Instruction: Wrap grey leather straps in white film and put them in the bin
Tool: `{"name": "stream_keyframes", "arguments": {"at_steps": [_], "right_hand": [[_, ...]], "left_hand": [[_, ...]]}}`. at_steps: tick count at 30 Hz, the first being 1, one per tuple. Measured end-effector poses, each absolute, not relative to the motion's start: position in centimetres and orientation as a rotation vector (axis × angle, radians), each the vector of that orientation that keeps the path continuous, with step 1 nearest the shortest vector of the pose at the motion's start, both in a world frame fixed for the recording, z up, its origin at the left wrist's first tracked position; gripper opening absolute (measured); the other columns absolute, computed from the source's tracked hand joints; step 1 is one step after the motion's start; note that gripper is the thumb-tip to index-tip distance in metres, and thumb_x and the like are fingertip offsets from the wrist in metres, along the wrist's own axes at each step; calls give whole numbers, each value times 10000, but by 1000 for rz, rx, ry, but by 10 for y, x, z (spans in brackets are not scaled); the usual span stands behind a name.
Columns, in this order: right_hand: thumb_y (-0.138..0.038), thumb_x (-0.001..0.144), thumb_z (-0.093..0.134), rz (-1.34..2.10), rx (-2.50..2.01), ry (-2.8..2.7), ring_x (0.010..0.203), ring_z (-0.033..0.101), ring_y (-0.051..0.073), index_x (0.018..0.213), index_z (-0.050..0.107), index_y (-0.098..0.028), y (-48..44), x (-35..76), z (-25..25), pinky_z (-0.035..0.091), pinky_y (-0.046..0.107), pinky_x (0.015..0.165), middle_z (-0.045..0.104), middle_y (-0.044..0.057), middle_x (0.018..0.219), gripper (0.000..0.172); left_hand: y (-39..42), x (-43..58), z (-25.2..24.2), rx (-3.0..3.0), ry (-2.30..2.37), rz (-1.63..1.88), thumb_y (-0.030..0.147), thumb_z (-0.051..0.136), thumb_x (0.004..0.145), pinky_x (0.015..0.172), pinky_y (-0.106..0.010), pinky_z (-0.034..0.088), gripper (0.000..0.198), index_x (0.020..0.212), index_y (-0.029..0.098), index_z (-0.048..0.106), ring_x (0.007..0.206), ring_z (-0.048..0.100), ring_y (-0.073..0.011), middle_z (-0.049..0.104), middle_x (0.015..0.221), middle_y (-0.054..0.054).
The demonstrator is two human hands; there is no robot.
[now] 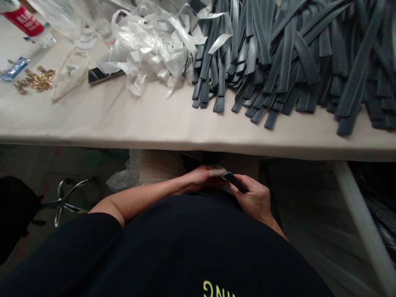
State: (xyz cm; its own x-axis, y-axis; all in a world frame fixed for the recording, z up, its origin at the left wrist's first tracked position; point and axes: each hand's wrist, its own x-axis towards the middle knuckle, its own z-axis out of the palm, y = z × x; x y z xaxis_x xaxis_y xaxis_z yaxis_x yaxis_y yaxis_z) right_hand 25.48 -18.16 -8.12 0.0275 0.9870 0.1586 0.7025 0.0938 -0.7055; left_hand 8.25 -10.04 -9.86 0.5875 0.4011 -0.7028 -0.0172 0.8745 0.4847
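Both my hands are low in my lap, below the table's front edge. My right hand [255, 198] is closed around the end of a dark grey strap [235, 182]. My left hand [199, 179] meets it from the left, fingers curled and pinching at the strap's tip, with a strip of pale tape on one finger. On the table above lies a big heap of the same dark grey straps [287, 57], their ends fanned toward me.
A pile of white plastic strips [151, 45] sits left of the straps. Further left are a dark flat phone [103, 75], small gold metal parts [38, 80], a clear bag [69, 72] and a red-labelled bottle [23, 18]. The table [123, 119] is cream. A chair base [66, 200] stands on the floor.
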Motion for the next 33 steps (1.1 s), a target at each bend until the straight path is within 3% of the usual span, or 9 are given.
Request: {"name": "stream_keyframes", "arguments": {"at_steps": [7,11,16,23,33], "right_hand": [[-298,850,556,576,-1740,-1702,760,701,234,907,732,-209,-179,251,-84,494,316,660,745,69,867,205],[-267,803,561,653,-1783,-1647,720,683,225,896,725,-201,-176,249,-88,476,312,645,733,59,828,200],[-297,801,581,818,-1793,-1553,588,598,169,813,701,-200,-170,250,-87,433,267,563,657,3,673,155],[-363,789,592,921,-1826,-1336,508,481,131,731,650,-181,-173,261,-84,378,247,497,537,-24,587,200],[-457,769,672,1011,-1804,-1312,624,607,179,863,727,-178,-171,255,-83,439,265,573,676,14,704,300]], "left_hand": [[-101,84,-98,481,965,263,378,866,604,681,-245,467,311,717,135,710,645,621,-125,694,681,-46],[-101,86,-97,501,976,294,401,888,578,686,-245,461,359,716,124,706,642,608,-117,689,688,-44],[-102,87,-97,508,982,311,444,918,500,697,-247,458,441,688,113,695,658,614,-121,684,695,-39],[-99,85,-97,469,1005,330,444,916,506,703,-242,450,457,769,125,723,683,619,-116,710,762,-37],[-99,87,-99,464,968,289,491,926,437,703,-254,451,550,777,112,719,682,628,-125,705,740,-40]]}}
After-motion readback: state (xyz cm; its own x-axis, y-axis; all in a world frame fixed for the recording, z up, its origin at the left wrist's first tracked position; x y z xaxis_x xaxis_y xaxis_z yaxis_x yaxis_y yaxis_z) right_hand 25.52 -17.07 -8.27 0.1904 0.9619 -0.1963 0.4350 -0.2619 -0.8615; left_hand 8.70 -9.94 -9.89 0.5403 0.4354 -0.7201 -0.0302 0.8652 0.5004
